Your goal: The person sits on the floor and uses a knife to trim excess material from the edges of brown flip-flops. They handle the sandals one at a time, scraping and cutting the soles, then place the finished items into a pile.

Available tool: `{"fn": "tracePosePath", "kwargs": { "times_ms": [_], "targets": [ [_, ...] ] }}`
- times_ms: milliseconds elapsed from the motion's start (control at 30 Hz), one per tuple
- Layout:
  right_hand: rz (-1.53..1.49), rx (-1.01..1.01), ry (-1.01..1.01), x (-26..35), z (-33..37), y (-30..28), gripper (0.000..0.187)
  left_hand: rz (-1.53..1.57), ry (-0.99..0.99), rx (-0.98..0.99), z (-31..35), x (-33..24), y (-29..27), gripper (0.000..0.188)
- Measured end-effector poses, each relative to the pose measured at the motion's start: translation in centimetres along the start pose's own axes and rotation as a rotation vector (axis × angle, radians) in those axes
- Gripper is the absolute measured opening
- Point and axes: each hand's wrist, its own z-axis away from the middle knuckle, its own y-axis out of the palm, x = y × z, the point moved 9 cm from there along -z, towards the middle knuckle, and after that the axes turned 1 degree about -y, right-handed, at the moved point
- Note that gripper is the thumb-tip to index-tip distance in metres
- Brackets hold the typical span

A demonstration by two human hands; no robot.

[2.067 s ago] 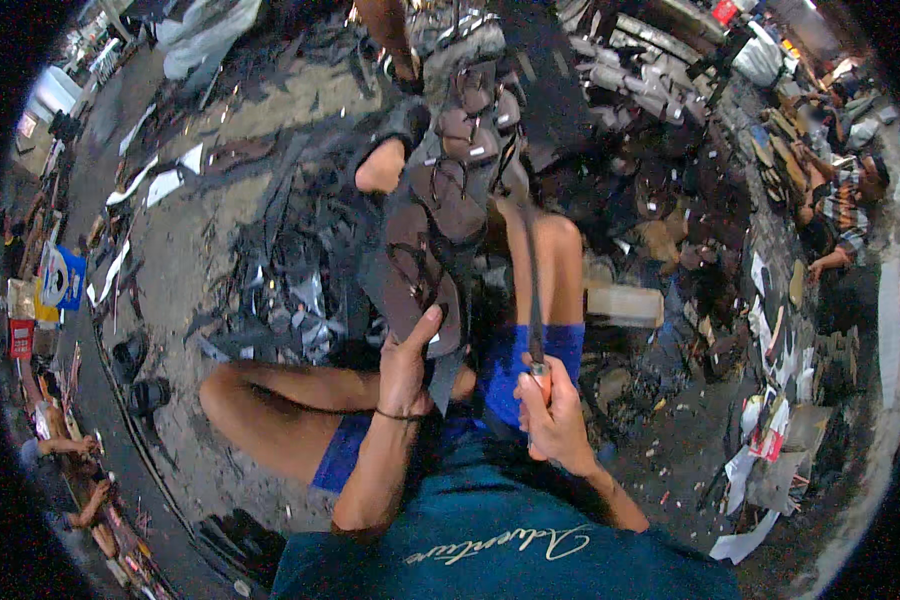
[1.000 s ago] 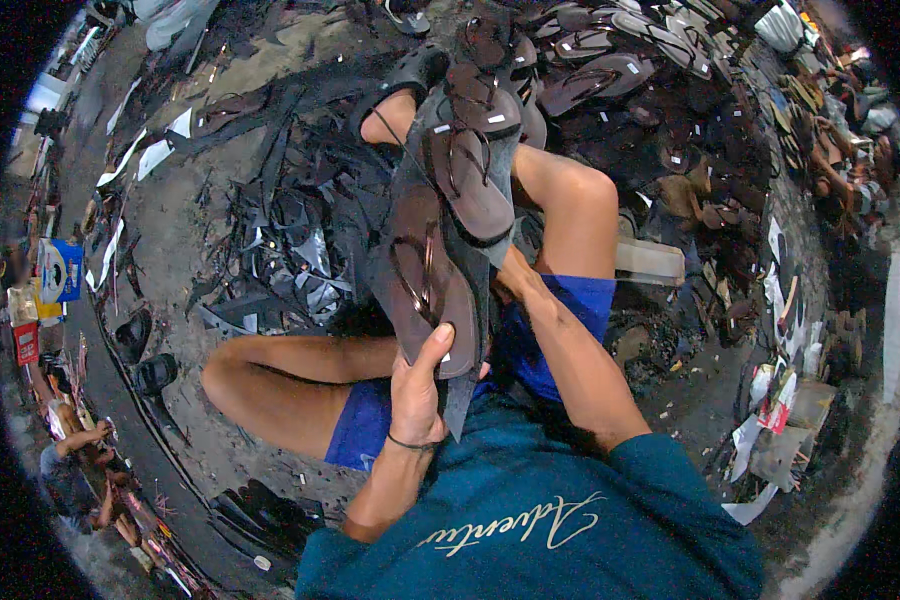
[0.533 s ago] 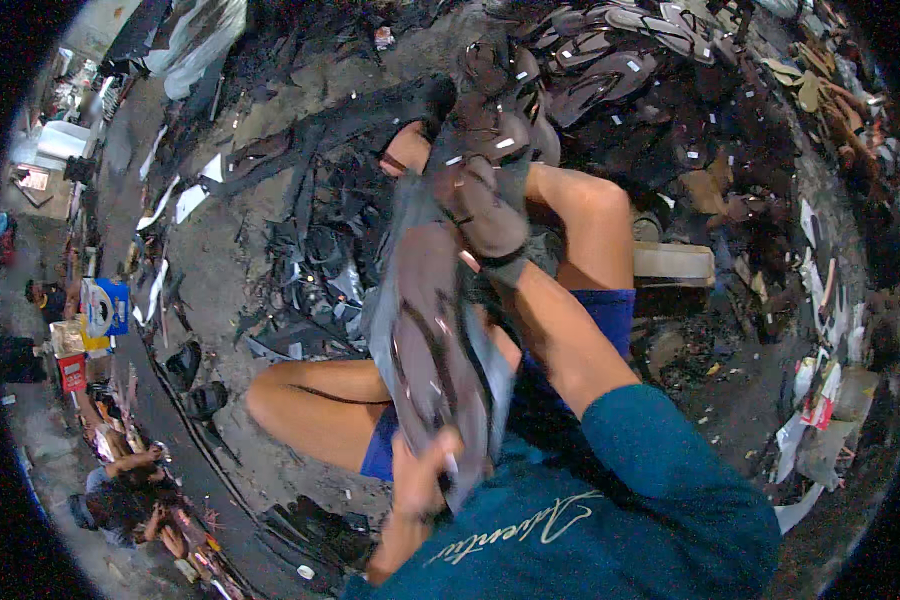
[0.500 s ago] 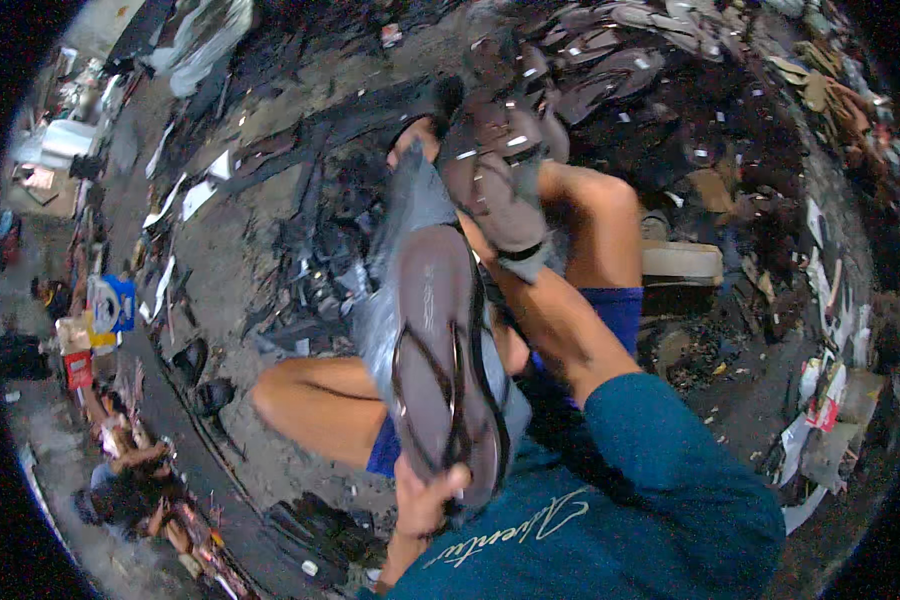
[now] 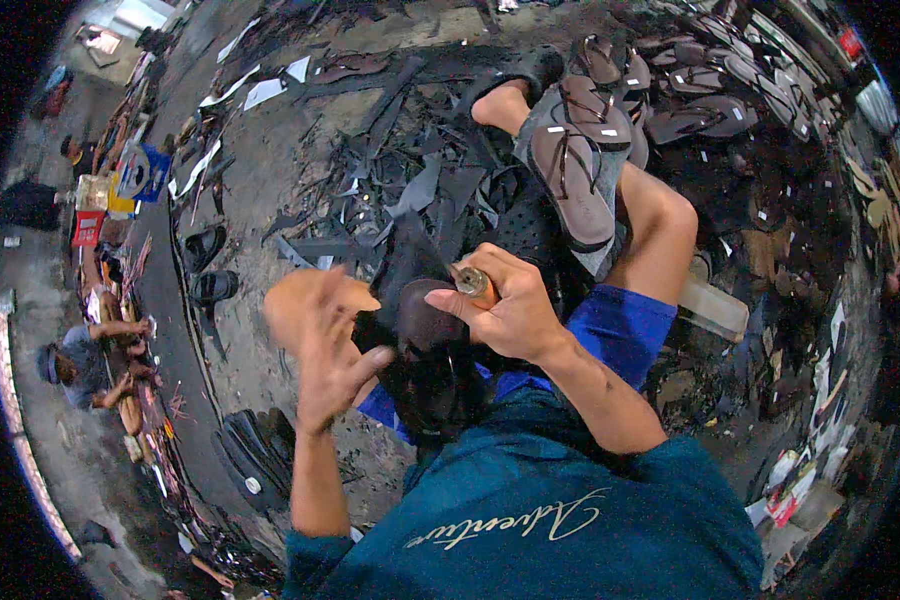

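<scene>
My right hand [image 5: 515, 312] is closed around a wooden-handled tool [image 5: 478, 287] above my lap; its working end cannot be made out. Left of it, my left hand [image 5: 332, 355] is raised with thumb and fingers apart, slightly blurred and holding nothing. Between the two hands a dark brown sole-shaped piece [image 5: 425, 315] rests upright against my lap, its lower part lost in shadow. Across my right shin lies a grey-brown flip-flop [image 5: 582, 205] with thin dark straps, on top of more flip-flops and a grey sheet.
Black offcuts [image 5: 420, 190] litter the ground ahead. Many finished flip-flops [image 5: 705, 118] are heaped at the far right. A pale block [image 5: 715, 310] sits beside my right leg. Black sandals [image 5: 208, 268] lie at the left, and another person [image 5: 85, 365] sits beyond.
The flip-flop my left hand held has left it; a flip-flop now tops the stack on my right shin. My right hand has come back from that stack and holds the tool.
</scene>
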Motion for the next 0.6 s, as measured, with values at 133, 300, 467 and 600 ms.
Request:
{"fn": "tracePosePath", "kwargs": {
  "times_ms": [133, 300, 467, 600],
  "targets": [
    [-0.245, -0.149, 0.034, 1.4, 0.8, -1.3, 0.034, 0.214, -0.394, 0.332, -2.1, 3.6, 1.7, 0.05],
    [0.059, -0.208, -0.021, 1.2, 7.9, -7.1, 0.031, 0.288, -0.38, 0.258, -1.8, 2.3, -3.3, 0.044],
    [-0.019, 0.169, 0.107, 0.4, 13.6, -2.7, 0.03, 0.415, -0.482, 0.243, 3.7, 3.8, -3.2, 0.046],
    [0.036, 0.238, 0.147, -0.1, 14.5, -4.0, 0.034, 0.373, -0.472, 0.337, 4.8, 3.8, -2.2, 0.043]
  ]
}}
